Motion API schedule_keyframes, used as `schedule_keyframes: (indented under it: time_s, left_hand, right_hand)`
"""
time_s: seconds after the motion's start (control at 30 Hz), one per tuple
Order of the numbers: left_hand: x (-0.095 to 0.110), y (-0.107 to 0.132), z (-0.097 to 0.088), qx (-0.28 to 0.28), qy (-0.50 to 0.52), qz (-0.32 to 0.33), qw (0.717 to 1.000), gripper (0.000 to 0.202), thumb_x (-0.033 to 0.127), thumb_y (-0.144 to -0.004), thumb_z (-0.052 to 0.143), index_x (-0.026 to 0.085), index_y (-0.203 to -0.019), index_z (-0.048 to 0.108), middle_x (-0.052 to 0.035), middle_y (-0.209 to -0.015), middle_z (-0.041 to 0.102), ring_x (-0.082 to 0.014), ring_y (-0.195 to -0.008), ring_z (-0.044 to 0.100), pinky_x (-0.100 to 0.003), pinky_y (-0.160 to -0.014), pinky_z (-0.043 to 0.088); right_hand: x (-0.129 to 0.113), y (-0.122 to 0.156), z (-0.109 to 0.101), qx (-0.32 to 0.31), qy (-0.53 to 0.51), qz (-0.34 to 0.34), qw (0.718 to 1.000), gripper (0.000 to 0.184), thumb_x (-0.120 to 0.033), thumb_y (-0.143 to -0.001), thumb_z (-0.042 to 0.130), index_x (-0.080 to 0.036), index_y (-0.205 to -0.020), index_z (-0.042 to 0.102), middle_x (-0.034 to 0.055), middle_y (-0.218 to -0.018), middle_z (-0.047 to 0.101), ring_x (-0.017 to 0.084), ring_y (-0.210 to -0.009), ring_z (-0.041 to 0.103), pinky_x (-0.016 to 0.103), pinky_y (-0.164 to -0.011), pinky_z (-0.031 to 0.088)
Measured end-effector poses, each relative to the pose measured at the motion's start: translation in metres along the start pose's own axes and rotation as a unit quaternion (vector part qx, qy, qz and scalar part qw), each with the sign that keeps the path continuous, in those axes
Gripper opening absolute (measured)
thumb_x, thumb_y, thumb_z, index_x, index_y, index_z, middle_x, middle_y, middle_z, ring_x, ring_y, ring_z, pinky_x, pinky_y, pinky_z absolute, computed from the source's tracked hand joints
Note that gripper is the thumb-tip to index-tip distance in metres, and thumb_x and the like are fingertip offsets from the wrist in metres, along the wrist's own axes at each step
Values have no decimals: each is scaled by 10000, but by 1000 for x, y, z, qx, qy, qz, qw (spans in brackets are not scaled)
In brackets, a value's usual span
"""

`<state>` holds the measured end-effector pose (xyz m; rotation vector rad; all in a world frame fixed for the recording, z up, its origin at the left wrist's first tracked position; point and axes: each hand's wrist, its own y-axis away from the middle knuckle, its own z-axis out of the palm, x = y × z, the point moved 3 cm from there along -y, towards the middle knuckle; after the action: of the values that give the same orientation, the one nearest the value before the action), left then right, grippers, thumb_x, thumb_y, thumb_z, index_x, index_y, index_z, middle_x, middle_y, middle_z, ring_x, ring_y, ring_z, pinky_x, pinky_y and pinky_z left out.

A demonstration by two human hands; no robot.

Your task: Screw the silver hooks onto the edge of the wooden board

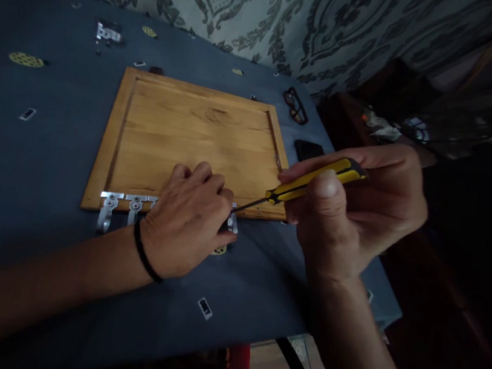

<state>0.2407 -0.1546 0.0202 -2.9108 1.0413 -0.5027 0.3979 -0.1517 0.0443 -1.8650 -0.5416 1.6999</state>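
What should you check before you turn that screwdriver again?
1. Right hand has a firm grip on the screwdriver: ok.
2. Left hand steadies the metal hook rail at the near edge of the wooden board: ok.
3. Screwdriver tip sits in a screw: cannot tell, the left hand's fingers hide it.
4. Left fingers are clear of the tip: not ok, the shaft points straight into them.
5. Board lies flat on the tablecloth: ok.
6. Glasses are out of the way: ok, they lie beyond the board's far corner.
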Motion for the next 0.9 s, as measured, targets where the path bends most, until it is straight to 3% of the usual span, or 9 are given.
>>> schedule_keyframes:
  time_s: [0.17, 0.3, 0.4, 0.53, 0.73, 0.9]
  left_hand:
    - [0, 0, -1, -14, -1, -7, 1000, 309, 443, -847, 757, 155, -937, 695, -90, -971, 668, -336, -1088, 555, -482, -876, 421]
    - [1, -1, -2, -18, 0, -9, 1000, 316, 450, -848, 755, 156, -947, 698, -92, -989, 672, -333, -1092, 556, -488, -889, 427]
    - [1, -2, -2, -24, 0, -14, 1000, 313, 448, -846, 758, 158, -946, 697, -90, -990, 671, -331, -1094, 555, -491, -894, 425]
    - [1, -1, -2, -30, 4, -19, 999, 312, 447, -848, 756, 156, -944, 695, -90, -994, 670, -329, -1098, 551, -483, -893, 421]
    - [0, 0, -1, -21, 5, -11, 1000, 307, 445, -848, 757, 154, -917, 691, -93, -985, 667, -322, -1084, 547, -460, -865, 415]
    - [0, 1, 1, -3, 7, -2, 1000, 298, 439, -845, 758, 156, -899, 682, -87, -958, 661, -316, -1062, 551, -455, -843, 409]
  right_hand:
    - [-1, -2, -1, -25, 6, 14, 1000, 171, -290, -834, 788, -304, -956, 668, -42, -798, 744, 92, -407, 534, 249, -301, 386]
    - [-1, -5, -7, -95, 7, 38, 995, 242, -361, -884, 716, -322, -1123, 726, 2, -893, 765, 148, -557, 650, 263, -315, 424]
    - [-2, -7, -9, -115, 8, 51, 992, 267, -373, -888, 711, -306, -1145, 745, 11, -935, 776, 139, -549, 639, 265, -329, 446]
    - [-5, -5, -6, -81, 6, 33, 996, 167, -342, -830, 786, -296, -988, 759, -13, -910, 780, 100, -491, 585, 237, -313, 423]
    - [-7, -1, 2, -20, -17, -19, 999, 189, -239, -793, 823, -282, -908, 680, -32, -833, 773, 79, -390, 519, 246, -283, 369]
    - [-12, -4, 2, 71, -13, -79, 994, 139, -312, -827, 797, -260, -896, 688, -35, -784, 758, 69, -348, 440, 267, -283, 305]
